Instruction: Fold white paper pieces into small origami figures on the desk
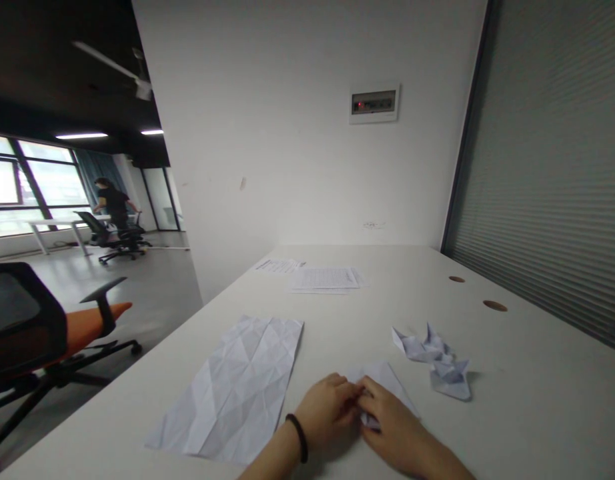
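On the white table, a folded sheet of white paper (387,380) lies under my two hands, partly covered by them. My left hand (330,407), with a dark band at its wrist, has its fingers bent and pressed on the paper's near-left part. Close against it, my right hand (387,417) pinches the same paper, thumb below and fingers above. The fingertips of both hands meet, and the fold between them is hidden. Left of my hands is a large creased paper sheet (237,387), spread flat. Folded paper pieces (450,377) stand to the right.
Printed sheets (327,279) lie farther back on the table (387,307). Two round holes (495,306) are near its right edge, beside a blind-covered glass panel (552,200). An orange office chair (87,327) stands at the left. A person (115,203) is in the distance by other chairs.
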`<state>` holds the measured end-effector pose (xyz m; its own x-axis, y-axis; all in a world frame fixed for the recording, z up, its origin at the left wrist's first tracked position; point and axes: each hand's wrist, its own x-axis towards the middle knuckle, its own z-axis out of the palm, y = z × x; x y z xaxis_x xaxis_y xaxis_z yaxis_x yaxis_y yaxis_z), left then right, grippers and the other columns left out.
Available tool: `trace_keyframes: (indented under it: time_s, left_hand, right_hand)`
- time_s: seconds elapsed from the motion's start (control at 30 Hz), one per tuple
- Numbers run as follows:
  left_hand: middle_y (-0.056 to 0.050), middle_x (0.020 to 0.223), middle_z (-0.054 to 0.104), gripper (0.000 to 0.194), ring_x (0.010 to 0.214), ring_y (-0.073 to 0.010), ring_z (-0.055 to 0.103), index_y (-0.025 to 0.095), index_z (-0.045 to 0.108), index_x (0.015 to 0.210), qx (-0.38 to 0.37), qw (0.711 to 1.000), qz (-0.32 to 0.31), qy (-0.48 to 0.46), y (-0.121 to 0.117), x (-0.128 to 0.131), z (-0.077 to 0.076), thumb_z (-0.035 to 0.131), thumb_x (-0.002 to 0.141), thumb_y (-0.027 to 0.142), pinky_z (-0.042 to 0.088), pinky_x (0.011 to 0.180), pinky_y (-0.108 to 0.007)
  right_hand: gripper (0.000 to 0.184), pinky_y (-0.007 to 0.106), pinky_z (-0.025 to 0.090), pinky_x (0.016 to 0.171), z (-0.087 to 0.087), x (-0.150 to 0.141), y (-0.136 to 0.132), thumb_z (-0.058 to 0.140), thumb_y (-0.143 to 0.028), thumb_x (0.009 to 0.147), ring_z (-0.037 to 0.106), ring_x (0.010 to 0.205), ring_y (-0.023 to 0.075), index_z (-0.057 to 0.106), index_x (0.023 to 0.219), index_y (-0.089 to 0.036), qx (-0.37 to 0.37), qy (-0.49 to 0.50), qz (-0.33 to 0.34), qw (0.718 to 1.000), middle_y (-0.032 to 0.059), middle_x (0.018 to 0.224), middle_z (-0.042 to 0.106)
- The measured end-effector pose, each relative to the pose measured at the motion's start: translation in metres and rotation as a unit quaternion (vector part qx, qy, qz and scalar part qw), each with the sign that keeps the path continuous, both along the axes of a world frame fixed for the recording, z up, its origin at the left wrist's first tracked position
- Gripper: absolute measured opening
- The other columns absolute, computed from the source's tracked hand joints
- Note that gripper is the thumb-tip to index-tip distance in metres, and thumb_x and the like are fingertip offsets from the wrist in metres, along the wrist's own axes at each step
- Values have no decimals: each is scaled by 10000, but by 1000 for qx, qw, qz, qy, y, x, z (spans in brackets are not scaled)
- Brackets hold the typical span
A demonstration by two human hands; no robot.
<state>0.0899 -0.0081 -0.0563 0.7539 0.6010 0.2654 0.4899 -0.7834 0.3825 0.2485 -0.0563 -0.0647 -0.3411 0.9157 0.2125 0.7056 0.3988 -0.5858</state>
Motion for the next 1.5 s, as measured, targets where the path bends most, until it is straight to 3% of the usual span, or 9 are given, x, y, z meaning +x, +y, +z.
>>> trace_keyframes:
  time_s: [0.27, 0.43, 0.57, 0.73, 0.87, 1.03, 1.17, 1.37, 1.5]
  left_hand:
    - [-1, 835, 560, 295, 769, -147, 493, 213, 523, 995, -25, 998, 52, 36, 6, -3, -6, 476, 715, 135, 386, 687, -228]
    - [-20, 799, 532, 134, 784, -167, 467, 221, 599, 860, 27, 995, 59, 71, 6, -2, -12, 497, 773, 216, 376, 712, -255]
    - [-30, 790, 532, 171, 791, -166, 465, 212, 630, 810, 28, 995, 63, 68, 6, -2, -10, 462, 824, 243, 374, 721, -258]
    - [-47, 851, 536, 104, 841, -184, 455, 199, 653, 776, 26, 993, 105, 52, 5, -2, -4, 560, 752, 239, 380, 748, -274]
    - [-41, 883, 548, 80, 859, -191, 464, 183, 637, 732, 15, 992, 122, 30, 5, 0, -5, 636, 658, 215, 393, 759, -285]
    - [-29, 995, 560, 165, 915, -144, 499, 182, 613, 765, -47, 996, 59, -56, 9, 3, -18, 527, 685, 66, 393, 818, -234]
    - [-11, 965, 583, 214, 867, -121, 531, 190, 594, 795, -92, 994, 4, -59, 9, 4, -23, 449, 722, 51, 405, 791, -210]
    - [-1, 933, 581, 146, 820, -129, 532, 204, 576, 853, -57, 998, 34, -20, 5, 4, -18, 505, 735, 155, 401, 738, -204]
    - [-8, 851, 582, 139, 785, -157, 524, 207, 586, 841, -18, 997, 67, 38, 4, 3, -11, 556, 709, 241, 396, 700, -238]
  right_hand:
    - [458, 268, 343, 934, 5, 6, 0, 484, -97, 642, 470, 1011, 159, 541, 1083, -207, -7, 57, 1, 998, 55, 1067, 519]
    - [439, 289, 369, 902, 7, 6, -1, 452, -54, 625, 489, 972, 166, 600, 998, -233, -4, 45, 7, 999, 46, 1003, 549]
    - [422, 314, 378, 878, 12, 9, -1, 478, -61, 625, 489, 955, 186, 615, 978, -246, 12, 17, 4, 1000, 43, 940, 575]
    - [388, 333, 376, 884, 9, 21, 3, 562, -132, 622, 487, 961, 202, 618, 990, -238, 21, -5, -51, 998, 51, 974, 563]
    - [325, 313, 383, 875, 7, 24, 5, 568, -152, 654, 499, 946, 183, 630, 959, -245, 10, -7, -32, 999, 38, 981, 554]
    - [336, 313, 371, 888, 8, 21, 6, 555, -127, 667, 486, 965, 180, 627, 971, -253, 7, 8, -12, 1000, 32, 976, 551]
    - [377, 319, 368, 893, 8, 20, 6, 544, -108, 655, 477, 968, 181, 613, 994, -258, 3, 36, -12, 999, 28, 970, 538]
    - [405, 305, 378, 863, 9, 18, 5, 460, -40, 628, 485, 927, 169, 625, 943, -235, 21, 59, -17, 998, 31, 927, 527]
    - [329, 303, 384, 808, 12, 17, 4, 425, -10, 593, 484, 877, 175, 620, 772, -205, 55, 59, -21, 997, 24, 808, 536]
